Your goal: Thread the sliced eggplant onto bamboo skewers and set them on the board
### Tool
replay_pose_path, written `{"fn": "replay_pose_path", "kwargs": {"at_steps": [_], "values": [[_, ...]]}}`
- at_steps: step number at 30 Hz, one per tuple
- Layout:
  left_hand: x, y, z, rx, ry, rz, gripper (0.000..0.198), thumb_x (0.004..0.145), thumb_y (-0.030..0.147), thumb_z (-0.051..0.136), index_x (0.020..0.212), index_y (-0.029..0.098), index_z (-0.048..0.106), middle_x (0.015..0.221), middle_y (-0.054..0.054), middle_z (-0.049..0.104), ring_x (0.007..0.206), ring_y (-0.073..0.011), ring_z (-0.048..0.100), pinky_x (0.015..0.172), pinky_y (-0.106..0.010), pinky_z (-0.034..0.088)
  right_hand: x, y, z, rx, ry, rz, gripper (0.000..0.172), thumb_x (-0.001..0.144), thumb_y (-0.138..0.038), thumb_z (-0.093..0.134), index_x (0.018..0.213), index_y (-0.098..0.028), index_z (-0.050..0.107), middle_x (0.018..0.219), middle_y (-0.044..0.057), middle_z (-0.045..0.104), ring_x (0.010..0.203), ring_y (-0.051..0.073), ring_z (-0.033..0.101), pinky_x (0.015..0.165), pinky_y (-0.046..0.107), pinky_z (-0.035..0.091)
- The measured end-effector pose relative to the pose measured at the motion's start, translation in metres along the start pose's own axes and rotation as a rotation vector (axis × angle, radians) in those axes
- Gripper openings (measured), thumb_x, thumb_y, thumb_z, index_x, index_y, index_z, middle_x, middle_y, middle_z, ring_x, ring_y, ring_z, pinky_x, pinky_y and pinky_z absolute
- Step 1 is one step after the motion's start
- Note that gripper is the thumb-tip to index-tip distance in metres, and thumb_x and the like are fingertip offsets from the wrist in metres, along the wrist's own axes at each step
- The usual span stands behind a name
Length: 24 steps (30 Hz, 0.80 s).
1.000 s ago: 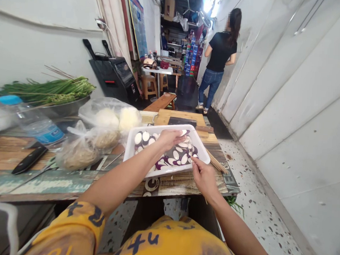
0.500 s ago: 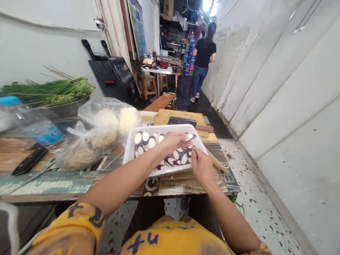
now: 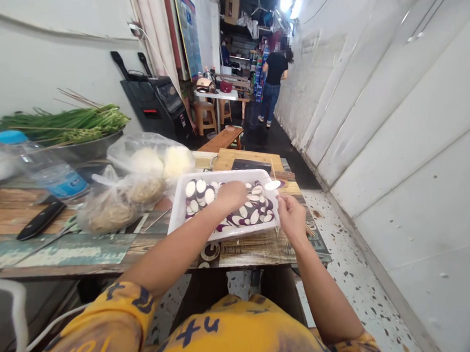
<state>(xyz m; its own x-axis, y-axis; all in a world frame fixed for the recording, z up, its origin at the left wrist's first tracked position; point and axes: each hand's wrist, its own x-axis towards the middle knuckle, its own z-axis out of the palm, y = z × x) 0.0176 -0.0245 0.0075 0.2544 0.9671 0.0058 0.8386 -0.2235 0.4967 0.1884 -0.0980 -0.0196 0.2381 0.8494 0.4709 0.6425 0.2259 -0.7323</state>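
Note:
A white plastic tray (image 3: pixel 179 207) full of cut eggplant slices (image 3: pixel 201 192), white inside with purple skin, stands on the table in front of me. Down among the slices is my left hand (image 3: pixel 233 194); its fingers are hidden behind its back, so what they touch cannot be seen. My right hand (image 3: pixel 292 215), at the tray's right edge, pinches a thin wooden skewer (image 3: pixel 273 169). One eggplant slice (image 3: pixel 272 185) is threaded on that skewer, just above the fingers. Beside the right hand, more skewers (image 3: pixel 310 231) lie on the table, partly covered.
Behind the tray lies a wooden cutting board (image 3: pixel 228 155) with a knife (image 3: pixel 255 168). To the left are plastic bags of food (image 3: pixel 112 210), a water bottle (image 3: pixel 54 174), a black-handled knife (image 3: pixel 42 220) and a bowl of greens (image 3: pixel 96 147). A person (image 3: pixel 275 74) walks farther back.
My hands have parted: the left moved back into the slices, and the right moved right with the skewer, which carries a slice. The person behind has gone farther away.

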Motion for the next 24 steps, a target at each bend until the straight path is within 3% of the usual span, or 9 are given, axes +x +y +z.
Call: {"fn": "replay_pose_path", "kwargs": {"at_steps": [3, 5, 9, 13, 20, 24], "values": [[-0.002, -0.003, 0.007, 0.238, -0.147, 0.003, 0.029, 0.050, 0.038, 0.075, 0.059, 0.014, 0.062, 0.080, -0.017, 0.065, 0.088, -0.0329, 0.058, 0.075, -0.035, 0.041, -0.005, 0.002, -0.005, 0.019, -0.027, 0.012, 0.030, 0.083, -0.032, 0.043, 0.091, -0.016, 0.066, 0.080, 0.006, 0.069, 0.070, 0.018, 0.062, 0.065, 0.026, 0.044], [-0.003, -0.001, 0.011, 0.290, -0.229, 0.063, 0.028, 0.053, 0.038, 0.073, 0.065, 0.014, 0.064, 0.084, -0.018, 0.065, 0.084, -0.0311, 0.059, 0.072, -0.033, 0.041, -0.007, 0.000, -0.008, 0.028, -0.036, 0.014, 0.029, 0.082, -0.032, 0.044, 0.091, -0.015, 0.066, 0.079, 0.006, 0.069, 0.070, 0.018, 0.062, 0.065, 0.026, 0.044], [-0.001, 0.001, 0.012, 0.270, -0.417, 0.240, 0.021, 0.058, 0.026, 0.066, 0.076, 0.017, 0.068, 0.086, -0.010, 0.066, 0.077, -0.0222, 0.058, 0.064, -0.026, 0.040, -0.013, -0.003, -0.011, 0.061, -0.057, 0.012, 0.027, 0.082, -0.032, 0.045, 0.088, -0.016, 0.066, 0.077, 0.005, 0.069, 0.068, 0.017, 0.061, 0.063, 0.025, 0.044], [0.004, -0.006, 0.012, 0.247, -0.538, 0.291, 0.028, 0.054, 0.031, 0.068, 0.079, 0.019, 0.068, 0.076, -0.004, 0.066, 0.069, -0.0175, 0.055, 0.061, -0.023, 0.037, -0.020, -0.003, -0.015, 0.101, -0.099, 0.022, 0.026, 0.081, -0.033, 0.046, 0.087, -0.016, 0.066, 0.078, 0.005, 0.069, 0.068, 0.017, 0.061, 0.063, 0.026, 0.045], [0.007, -0.007, 0.041, 0.122, -0.484, 0.450, 0.018, 0.067, 0.029, 0.056, 0.074, 0.019, 0.069, 0.067, 0.000, 0.063, 0.063, -0.0134, 0.051, 0.059, -0.022, 0.034, -0.027, -0.001, -0.016, 0.148, -0.121, 0.054, 0.027, 0.080, -0.034, 0.047, 0.089, -0.015, 0.065, 0.079, 0.006, 0.069, 0.070, 0.018, 0.062, 0.063, 0.026, 0.046], [0.008, -0.002, 0.031, -0.014, -0.453, 0.329, 0.023, 0.067, 0.034, 0.059, 0.080, 0.020, 0.071, 0.075, 0.000, 0.067, 0.070, -0.0139, 0.056, 0.064, -0.021, 0.037, -0.030, -0.002, -0.021, 0.154, -0.114, 0.069, 0.028, 0.080, -0.034, 0.048, 0.090, -0.015, 0.065, 0.079, 0.006, 0.069, 0.069, 0.018, 0.061, 0.063, 0.026, 0.046]]}}
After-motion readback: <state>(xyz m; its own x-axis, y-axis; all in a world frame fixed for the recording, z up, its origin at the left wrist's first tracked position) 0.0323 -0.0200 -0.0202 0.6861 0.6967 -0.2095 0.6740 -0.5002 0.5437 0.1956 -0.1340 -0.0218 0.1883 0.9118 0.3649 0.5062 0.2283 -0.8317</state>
